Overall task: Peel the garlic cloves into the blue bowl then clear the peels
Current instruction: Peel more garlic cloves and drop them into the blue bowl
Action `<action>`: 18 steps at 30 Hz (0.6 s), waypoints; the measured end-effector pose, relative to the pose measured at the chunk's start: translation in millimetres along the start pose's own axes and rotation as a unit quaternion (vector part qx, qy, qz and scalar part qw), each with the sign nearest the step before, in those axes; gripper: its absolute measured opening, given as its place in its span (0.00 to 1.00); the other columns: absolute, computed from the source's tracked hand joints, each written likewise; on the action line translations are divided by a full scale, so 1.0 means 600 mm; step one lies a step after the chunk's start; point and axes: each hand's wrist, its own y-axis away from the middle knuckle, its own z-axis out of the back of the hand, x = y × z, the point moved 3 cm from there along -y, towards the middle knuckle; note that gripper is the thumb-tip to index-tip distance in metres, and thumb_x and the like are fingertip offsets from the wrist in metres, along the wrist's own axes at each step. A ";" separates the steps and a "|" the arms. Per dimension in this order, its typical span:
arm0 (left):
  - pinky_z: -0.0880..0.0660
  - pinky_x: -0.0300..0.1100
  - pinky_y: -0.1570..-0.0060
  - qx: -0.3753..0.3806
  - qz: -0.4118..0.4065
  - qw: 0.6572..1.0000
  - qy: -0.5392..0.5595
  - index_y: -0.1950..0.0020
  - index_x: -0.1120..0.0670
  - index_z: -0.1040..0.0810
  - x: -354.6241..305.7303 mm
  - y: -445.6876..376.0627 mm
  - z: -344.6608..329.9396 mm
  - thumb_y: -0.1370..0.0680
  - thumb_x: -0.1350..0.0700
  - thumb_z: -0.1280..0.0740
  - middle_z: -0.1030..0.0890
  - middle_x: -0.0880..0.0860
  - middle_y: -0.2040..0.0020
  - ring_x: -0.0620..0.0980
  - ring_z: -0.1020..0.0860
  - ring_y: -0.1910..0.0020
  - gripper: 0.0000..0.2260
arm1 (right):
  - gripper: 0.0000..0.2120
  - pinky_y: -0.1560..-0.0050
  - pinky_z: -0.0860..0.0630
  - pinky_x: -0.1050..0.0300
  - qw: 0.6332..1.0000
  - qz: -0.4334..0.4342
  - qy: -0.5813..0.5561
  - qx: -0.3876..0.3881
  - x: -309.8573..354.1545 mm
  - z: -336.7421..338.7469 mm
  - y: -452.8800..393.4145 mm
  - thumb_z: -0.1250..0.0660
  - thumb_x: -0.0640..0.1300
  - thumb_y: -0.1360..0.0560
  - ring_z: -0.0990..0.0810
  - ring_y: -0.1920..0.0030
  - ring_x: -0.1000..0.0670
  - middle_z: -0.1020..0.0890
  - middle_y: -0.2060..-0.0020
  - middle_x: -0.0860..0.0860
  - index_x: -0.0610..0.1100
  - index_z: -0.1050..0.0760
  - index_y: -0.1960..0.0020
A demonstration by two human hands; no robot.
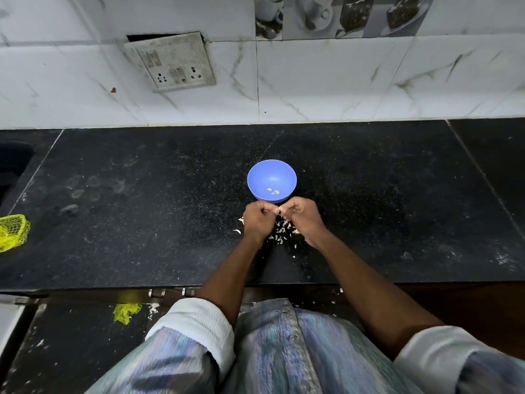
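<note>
Nearest the viewer, a scrap of yellow mesh (126, 312) lies on the floor below the black counter (142, 237), among white flecks. On the counter, a scatter of garlic peels (284, 233) sits just on the near side of the blue bowl (272, 179). Above the peels, the left hand (257, 220) and right hand (305, 218) meet with fingers curled, pinching a small pale garlic clove (279, 213) between them, close to the bowl's near rim. Inside the bowl lie a few peeled cloves (273, 191). Far left of the bowl, a yellow net bag (13, 231) rests at the counter's edge. Beyond the bowl, a switchboard (170, 61) hangs on the tiled wall.
</note>
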 end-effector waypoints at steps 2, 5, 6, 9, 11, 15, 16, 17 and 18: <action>0.29 0.38 0.67 0.030 0.120 0.986 0.111 0.66 0.53 0.16 -0.005 0.000 -0.012 0.23 0.68 0.31 0.20 0.50 0.69 0.45 0.27 0.70 0.15 | 0.06 0.56 0.20 0.57 0.997 0.073 0.034 -0.019 -0.004 0.001 -0.005 0.29 0.30 0.25 0.16 0.60 0.50 0.14 0.62 0.47 0.40 0.19 0.58; 0.26 0.33 0.69 0.092 0.241 0.931 0.258 0.59 0.57 0.18 0.005 0.014 -0.026 0.20 0.73 0.38 0.20 0.48 0.70 0.44 0.26 0.67 0.16 | 0.08 0.54 0.19 0.55 0.993 0.084 0.080 -0.006 -0.008 0.002 -0.014 0.29 0.31 0.26 0.16 0.60 0.53 0.14 0.63 0.52 0.43 0.18 0.58; 0.26 0.32 0.70 0.089 0.232 0.933 0.262 0.57 0.58 0.18 0.011 0.016 -0.024 0.20 0.73 0.38 0.20 0.48 0.70 0.45 0.26 0.66 0.15 | 0.07 0.54 0.19 0.54 0.994 0.071 0.088 0.007 -0.009 0.002 -0.017 0.28 0.32 0.26 0.16 0.60 0.53 0.14 0.63 0.51 0.43 0.18 0.58; 0.26 0.37 0.67 0.029 0.139 0.972 0.188 0.56 0.59 0.14 0.019 0.015 -0.007 0.24 0.71 0.32 0.17 0.53 0.66 0.47 0.26 0.67 0.10 | 0.05 0.56 0.20 0.54 0.998 0.001 0.049 0.046 -0.008 0.004 -0.024 0.28 0.33 0.25 0.18 0.62 0.52 0.14 0.62 0.45 0.41 0.16 0.56; 0.24 0.36 0.65 -0.004 0.081 0.989 0.126 0.55 0.58 0.13 0.014 0.011 0.003 0.23 0.66 0.27 0.14 0.53 0.63 0.45 0.22 0.68 0.05 | 0.05 0.58 0.21 0.58 0.999 -0.032 -0.003 0.036 -0.004 0.002 -0.022 0.29 0.31 0.25 0.19 0.62 0.52 0.14 0.62 0.43 0.39 0.17 0.55; 0.22 0.32 0.59 -0.033 -0.040 0.998 -0.018 0.55 0.53 0.14 0.002 0.006 0.006 0.23 0.60 0.24 0.14 0.47 0.62 0.41 0.17 0.64 0.03 | 0.06 0.56 0.20 0.58 0.992 -0.097 -0.084 0.016 -0.009 0.002 -0.016 0.30 0.29 0.28 0.17 0.61 0.50 0.13 0.61 0.42 0.35 0.17 0.53; 0.24 0.31 0.60 -0.034 -0.056 0.997 -0.043 0.55 0.52 0.14 0.000 0.009 0.006 0.23 0.60 0.25 0.14 0.46 0.62 0.41 0.18 0.63 0.04 | 0.07 0.55 0.20 0.58 0.990 -0.109 -0.090 0.020 -0.011 0.001 -0.017 0.30 0.28 0.28 0.18 0.61 0.50 0.13 0.61 0.42 0.34 0.17 0.52; 0.26 0.29 0.62 -0.034 -0.069 0.995 -0.062 0.55 0.52 0.15 0.000 0.010 0.007 0.23 0.60 0.26 0.15 0.46 0.62 0.42 0.18 0.63 0.04 | 0.07 0.56 0.20 0.58 0.989 -0.117 -0.092 0.023 -0.012 0.001 -0.017 0.30 0.29 0.28 0.18 0.62 0.51 0.13 0.61 0.42 0.33 0.17 0.51; 0.28 0.28 0.64 -0.034 -0.079 0.993 -0.077 0.55 0.53 0.15 0.002 0.012 0.008 0.23 0.61 0.27 0.16 0.45 0.63 0.41 0.19 0.64 0.04 | 0.08 0.56 0.21 0.59 0.988 -0.121 -0.093 0.024 -0.012 0.001 -0.017 0.29 0.29 0.28 0.18 0.62 0.51 0.13 0.60 0.42 0.33 0.17 0.50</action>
